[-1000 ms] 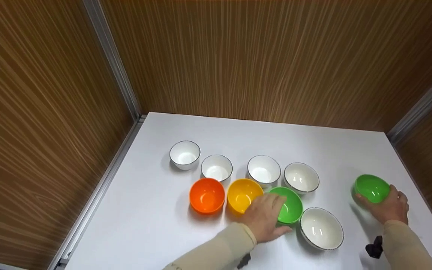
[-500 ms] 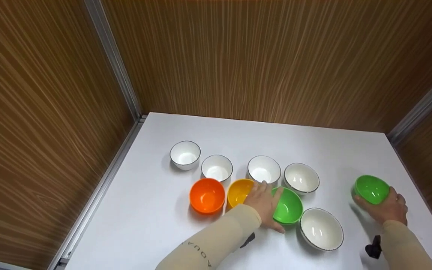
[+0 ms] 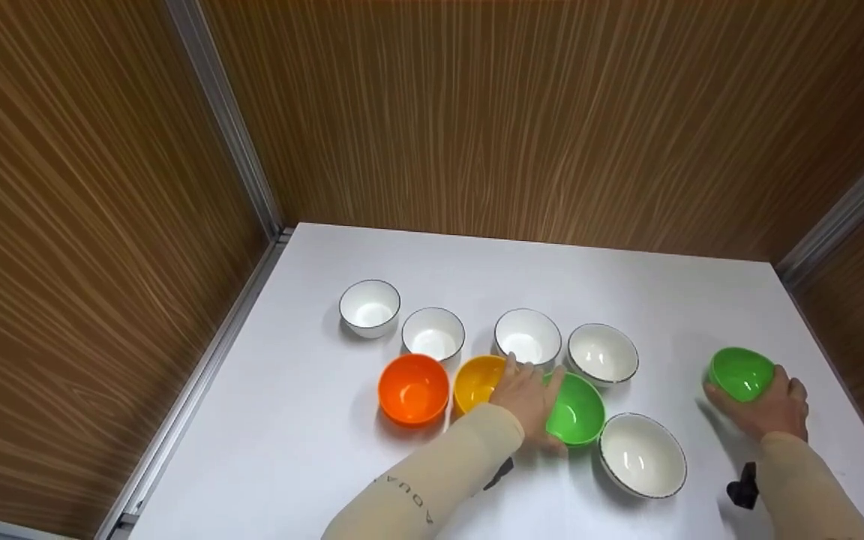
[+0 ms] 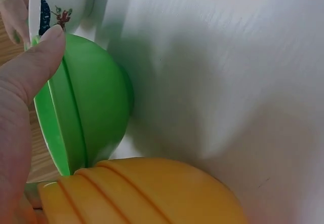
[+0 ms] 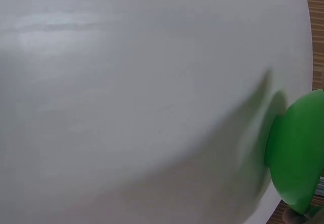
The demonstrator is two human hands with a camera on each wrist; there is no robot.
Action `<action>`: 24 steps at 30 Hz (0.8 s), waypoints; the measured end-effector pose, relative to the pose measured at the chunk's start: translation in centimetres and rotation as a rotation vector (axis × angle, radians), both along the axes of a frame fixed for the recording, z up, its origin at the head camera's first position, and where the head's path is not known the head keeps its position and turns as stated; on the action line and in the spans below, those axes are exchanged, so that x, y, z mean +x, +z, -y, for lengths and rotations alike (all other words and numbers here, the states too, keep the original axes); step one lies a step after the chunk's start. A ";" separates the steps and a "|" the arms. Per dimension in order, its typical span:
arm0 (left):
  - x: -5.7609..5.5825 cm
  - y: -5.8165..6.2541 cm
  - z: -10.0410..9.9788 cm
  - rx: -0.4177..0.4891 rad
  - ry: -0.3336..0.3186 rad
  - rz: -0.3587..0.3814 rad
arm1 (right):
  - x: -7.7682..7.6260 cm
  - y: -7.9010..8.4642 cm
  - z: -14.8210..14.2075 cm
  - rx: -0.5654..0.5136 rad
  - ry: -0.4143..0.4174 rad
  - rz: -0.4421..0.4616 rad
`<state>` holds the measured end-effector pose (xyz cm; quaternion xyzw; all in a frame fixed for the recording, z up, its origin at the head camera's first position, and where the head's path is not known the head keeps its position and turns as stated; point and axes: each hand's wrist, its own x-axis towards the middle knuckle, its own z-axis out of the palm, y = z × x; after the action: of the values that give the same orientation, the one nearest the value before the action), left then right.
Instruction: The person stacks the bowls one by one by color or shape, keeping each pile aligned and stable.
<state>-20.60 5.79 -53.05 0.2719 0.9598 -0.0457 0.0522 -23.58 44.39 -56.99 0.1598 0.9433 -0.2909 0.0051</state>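
Observation:
My left hand [image 3: 526, 401] lies across the yellow bowl [image 3: 475, 381] and a green bowl [image 3: 580, 409], fingers spread and fairly straight. In the left wrist view its thumb rests at the green bowl's rim, beside the yellow bowl [image 4: 147, 193], whose several ridges show. Most of its other fingers are hidden there. At the right, my right hand [image 3: 769, 409] grips another green bowl [image 3: 741, 369] around its near side, thumb left and fingers right. That bowl [image 5: 297, 148] tilts slightly in the right wrist view; only a fingertip shows at its rim.
An orange bowl [image 3: 413, 390] stands left of the yellow one. Behind sit white dark-rimmed bowls, including one at far left [image 3: 370, 309] and one behind the green bowl [image 3: 603, 354]. Another white bowl [image 3: 642, 456] stands nearer the front. Wood-grain panels [image 3: 522, 120] enclose the white table [image 3: 267, 420].
My left hand has shifted slightly left and away from me over the yellow and green bowls, its fingers spreading. My right hand stays almost still with its green bowl.

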 end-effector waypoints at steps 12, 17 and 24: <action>-0.2 -0.4 -0.5 0.001 0.021 0.025 | 0.0 0.2 0.1 -0.010 -0.065 0.052; -0.3 -0.6 -0.6 0.015 0.029 0.014 | -0.1 0.7 0.1 -0.036 -0.077 0.069; -0.5 -0.7 -0.6 0.020 0.028 0.014 | 0.1 1.5 0.5 -0.098 -0.115 0.096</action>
<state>-21.10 6.34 -53.78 0.2592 0.9636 -0.0334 0.0569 -23.47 43.90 -55.51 0.2272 0.9159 -0.3284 0.0413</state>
